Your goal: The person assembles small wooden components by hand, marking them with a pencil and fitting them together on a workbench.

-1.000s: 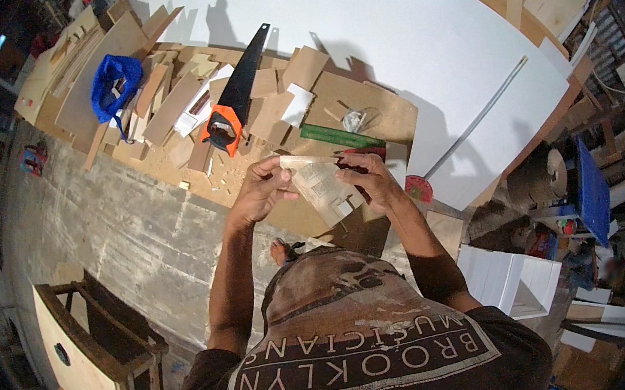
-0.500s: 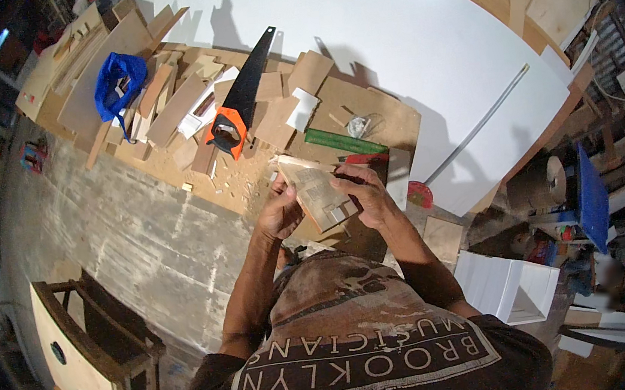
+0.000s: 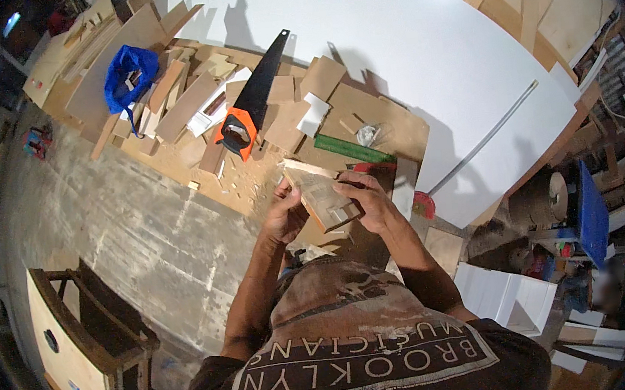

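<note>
In front of my chest I hold a small boxy wooden piece (image 3: 317, 193), with pale edges and a brownish flat face with faint marks. My left hand (image 3: 284, 213) is closed on its left side, thumb against the edge. Around its right side curl the fingers of my right hand (image 3: 368, 198). Just beyond it on the workbench lie a long green strip (image 3: 354, 148) and something red (image 3: 370, 167), partly hidden behind my right hand. Farther off rests a handsaw (image 3: 251, 99) with a black blade and orange handle.
Wood offcuts (image 3: 187, 105) and sawdust cover the bench (image 3: 210, 188), beside a blue bag (image 3: 129, 76). A metal ruler (image 3: 484, 137) lies on a big white board (image 3: 418, 42). A wooden cabinet frame (image 3: 96, 328) stands at lower left, a white box (image 3: 504, 298) at right.
The view has shifted slightly, so the bench and saw appear a little lower and farther right. Both hands keep hold of the wooden piece, nearly unmoved.
</note>
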Action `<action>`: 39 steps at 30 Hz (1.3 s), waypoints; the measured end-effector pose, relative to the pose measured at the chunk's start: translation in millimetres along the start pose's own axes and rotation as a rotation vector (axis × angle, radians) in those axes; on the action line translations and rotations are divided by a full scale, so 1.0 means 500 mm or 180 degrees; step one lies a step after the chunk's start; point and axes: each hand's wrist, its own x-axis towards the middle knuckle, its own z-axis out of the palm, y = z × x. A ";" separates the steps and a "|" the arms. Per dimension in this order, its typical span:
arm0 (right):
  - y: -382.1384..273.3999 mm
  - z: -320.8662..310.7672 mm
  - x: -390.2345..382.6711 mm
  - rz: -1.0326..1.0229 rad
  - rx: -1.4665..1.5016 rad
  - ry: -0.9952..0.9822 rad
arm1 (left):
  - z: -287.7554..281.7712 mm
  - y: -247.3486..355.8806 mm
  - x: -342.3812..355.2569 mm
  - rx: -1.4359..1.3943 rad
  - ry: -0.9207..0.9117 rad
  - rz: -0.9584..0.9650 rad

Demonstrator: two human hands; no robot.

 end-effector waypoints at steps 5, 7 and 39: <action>-0.039 0.016 0.003 -0.0664 -0.1420 0.0055 | -0.014 0.001 -0.003 -0.0294 0.0055 -0.0092; -0.061 0.007 0.010 -0.0865 -0.2234 0.0107 | -0.032 -0.001 -0.002 -0.0388 0.0063 -0.0111; -0.048 -0.007 -0.035 -0.1838 -0.4385 0.0689 | 0.126 0.065 -0.003 0.2455 0.0176 0.0220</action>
